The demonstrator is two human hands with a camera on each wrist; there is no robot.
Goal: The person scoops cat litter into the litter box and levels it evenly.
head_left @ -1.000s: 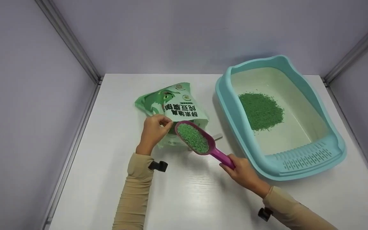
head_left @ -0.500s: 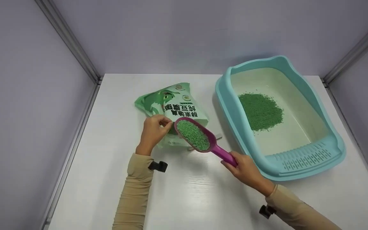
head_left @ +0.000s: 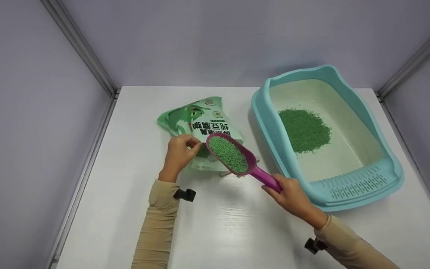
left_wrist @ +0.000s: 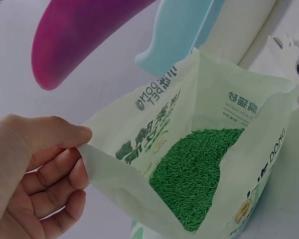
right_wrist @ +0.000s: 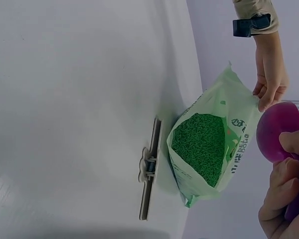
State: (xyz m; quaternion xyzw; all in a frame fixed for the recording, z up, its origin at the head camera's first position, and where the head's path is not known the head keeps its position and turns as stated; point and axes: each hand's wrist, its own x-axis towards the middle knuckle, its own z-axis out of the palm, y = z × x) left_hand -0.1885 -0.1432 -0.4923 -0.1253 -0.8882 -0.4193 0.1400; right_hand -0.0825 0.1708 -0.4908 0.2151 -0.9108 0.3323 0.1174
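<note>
Above the bag (head_left: pixel 207 116), the loaded scoop (head_left: pixel 251 158) sits slightly farther up and right in head view than a second ago; the right hand (head_left: pixel 293 198) moved with it, fingers wrapped round its handle. Left hand (head_left: pixel 181 151) unmoved, fingers pinching the bag's rim. Tray (head_left: pixel 279 140) and pellet pile (head_left: pixel 308 130) unchanged.

My right hand (head_left: pixel 293 196) has shifted a little right and farther off, carrying the purple plastic scoop (head_left: pixel 251 158) and its green pellets (head_left: pixel 230 153) along. In the head view the scoop's tip now overlaps the dark lettering (head_left: pixel 211 126) on the pale-green printed bag (head_left: pixel 207 106); earlier it sat nearer. The slim metal clip (right_wrist: pixel 150 169) shows less of its right end, more of its left.
</note>
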